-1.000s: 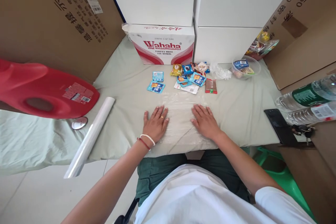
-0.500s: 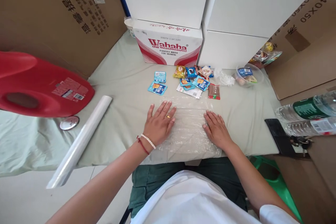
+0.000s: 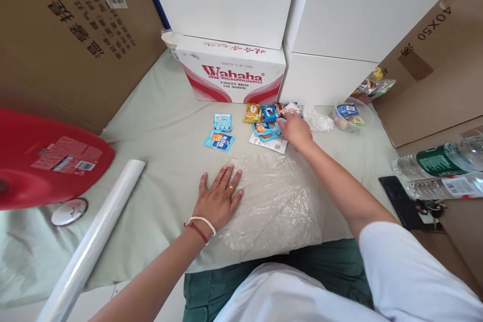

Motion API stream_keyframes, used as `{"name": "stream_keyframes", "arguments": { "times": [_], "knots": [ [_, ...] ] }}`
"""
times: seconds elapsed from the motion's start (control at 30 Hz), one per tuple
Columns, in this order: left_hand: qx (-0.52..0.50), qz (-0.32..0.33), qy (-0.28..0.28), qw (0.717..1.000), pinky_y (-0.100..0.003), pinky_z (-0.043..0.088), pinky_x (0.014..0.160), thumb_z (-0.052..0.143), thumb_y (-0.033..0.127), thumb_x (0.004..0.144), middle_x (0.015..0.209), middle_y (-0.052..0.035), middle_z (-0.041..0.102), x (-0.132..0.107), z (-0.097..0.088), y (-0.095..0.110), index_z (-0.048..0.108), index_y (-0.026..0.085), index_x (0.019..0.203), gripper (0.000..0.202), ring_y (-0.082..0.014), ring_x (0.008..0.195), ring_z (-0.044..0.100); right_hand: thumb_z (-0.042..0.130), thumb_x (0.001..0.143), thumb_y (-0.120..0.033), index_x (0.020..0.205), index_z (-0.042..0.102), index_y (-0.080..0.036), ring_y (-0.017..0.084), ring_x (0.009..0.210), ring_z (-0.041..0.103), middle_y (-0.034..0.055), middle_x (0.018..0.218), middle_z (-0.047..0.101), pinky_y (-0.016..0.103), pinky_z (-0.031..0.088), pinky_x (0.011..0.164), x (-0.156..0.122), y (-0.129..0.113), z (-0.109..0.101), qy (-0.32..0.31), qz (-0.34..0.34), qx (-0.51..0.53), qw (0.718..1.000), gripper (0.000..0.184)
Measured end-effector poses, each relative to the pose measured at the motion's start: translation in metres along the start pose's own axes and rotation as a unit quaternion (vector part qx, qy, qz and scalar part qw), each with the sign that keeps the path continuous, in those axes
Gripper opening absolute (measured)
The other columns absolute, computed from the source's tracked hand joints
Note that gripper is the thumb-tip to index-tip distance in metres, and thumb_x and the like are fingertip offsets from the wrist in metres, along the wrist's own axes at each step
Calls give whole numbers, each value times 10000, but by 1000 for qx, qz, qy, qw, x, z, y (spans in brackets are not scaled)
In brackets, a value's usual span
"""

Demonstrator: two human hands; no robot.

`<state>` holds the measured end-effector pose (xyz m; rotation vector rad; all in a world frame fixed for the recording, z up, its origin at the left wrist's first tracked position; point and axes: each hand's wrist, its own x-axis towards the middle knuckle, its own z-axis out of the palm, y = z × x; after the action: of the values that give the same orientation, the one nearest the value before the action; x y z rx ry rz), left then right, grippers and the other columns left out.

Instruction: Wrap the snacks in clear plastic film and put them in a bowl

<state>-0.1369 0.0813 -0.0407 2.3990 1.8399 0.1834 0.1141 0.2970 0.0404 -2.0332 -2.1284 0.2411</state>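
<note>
A crinkled sheet of clear plastic wrap (image 3: 275,201) lies on the pale green cloth (image 3: 166,131) in front of me. My left hand (image 3: 219,200) rests flat on the sheet's left edge, fingers spread. My right hand (image 3: 295,128) is stretched out to a cluster of small snack packets (image 3: 266,123) near the boxes; its fingers curl down onto the packets, and I cannot see whether they grip one. Two blue packets (image 3: 221,133) lie apart to the left of the cluster.
A roll of clear wrap (image 3: 94,241) lies at the left beside a red jug (image 3: 45,161) and a round metal lid (image 3: 69,211). A Wahaha carton (image 3: 230,73) and white boxes stand behind. A clear bowl (image 3: 350,113), water bottles (image 3: 441,161) and a phone (image 3: 400,195) are at the right.
My right hand has left the plastic sheet and reached forward to the snack packets. My left hand stays flat on the sheet. The view has shifted closer and downward.
</note>
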Motion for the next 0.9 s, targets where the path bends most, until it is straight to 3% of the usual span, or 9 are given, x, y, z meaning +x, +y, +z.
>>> {"name": "stream_keyframes", "arguments": {
  "times": [0.13,0.23,0.33,0.43,0.5,0.57,0.67,0.8,0.9],
  "knots": [
    [1,2,16,1000,-684,49,1277,294,465,1067,1714,-94,311,0,2,-3,400,288,1620,590,-290,1570,362,541,1001,-565,1361,640,-81,367,1233,646,261,1396,620,447,531,1001,58,-49,23,-22,35,-18,999,611],
    [0,5,26,1000,-677,43,1280,293,459,1068,1710,-98,319,0,3,-3,403,279,1619,590,-289,1566,370,653,948,-403,1294,672,-93,355,1223,652,262,1380,625,422,543,976,66,-57,29,-43,34,-36,998,465],
    [-4,8,32,999,-677,26,1280,307,447,1067,1710,-102,316,0,3,-2,408,272,1616,586,-294,1563,375,661,914,-319,1264,675,-145,329,1171,668,208,1321,654,393,548,942,63,-42,13,-40,-2,-43,998,391],
    [-8,11,35,999,-678,3,1280,327,439,1065,1709,-109,315,0,2,-1,421,261,1610,581,-297,1563,375,665,889,-341,1273,642,-173,318,1110,663,182,1306,637,394,538,912,70,-8,-17,17,-28,-44,998,420],
    [-8,12,37,999,-676,-11,1280,327,432,1067,1708,-113,316,0,2,-2,428,248,1606,578,-294,1564,375,670,877,-338,1249,635,-152,304,1065,656,181,1263,648,380,523,891,83,17,-36,49,-8,-37,998,417],
    [-9,12,38,999,-674,-17,1281,327,426,1068,1706,-116,317,0,2,-2,430,244,1605,576,-293,1563,376,667,880,-344,1183,652,-128,276,988,656,168,1171,684,350,509,848,98,35,-45,39,35,-9,999,372],
    [-10,13,35,999,-672,-10,1283,344,430,1064,1705,-113,317,0,1,-2,428,261,1607,575,-296,1563,376,648,912,-381,1127,675,-119,235,900,656,141,1085,718,311,492,800,111,37,-37,-7,54,48,997,339],
    [-12,11,29,999,-681,18,1283,358,437,1061,1708,-109,310,-1,0,-3,407,282,1619,581,-305,1565,374,653,921,-370,1234,678,-158,233,990,672,124,1172,743,284,490,844,108,16,-7,-60,-47,55,996,379],
    [-14,7,28,999,-690,29,1280,361,427,1061,1707,-109,312,-1,0,-2,391,290,1626,582,-310,1561,380,680,901,-364,1163,726,-129,271,1035,688,164,1167,756,295,497,847,104,15,3,-98,5,-10,995,356]
  ]
}}
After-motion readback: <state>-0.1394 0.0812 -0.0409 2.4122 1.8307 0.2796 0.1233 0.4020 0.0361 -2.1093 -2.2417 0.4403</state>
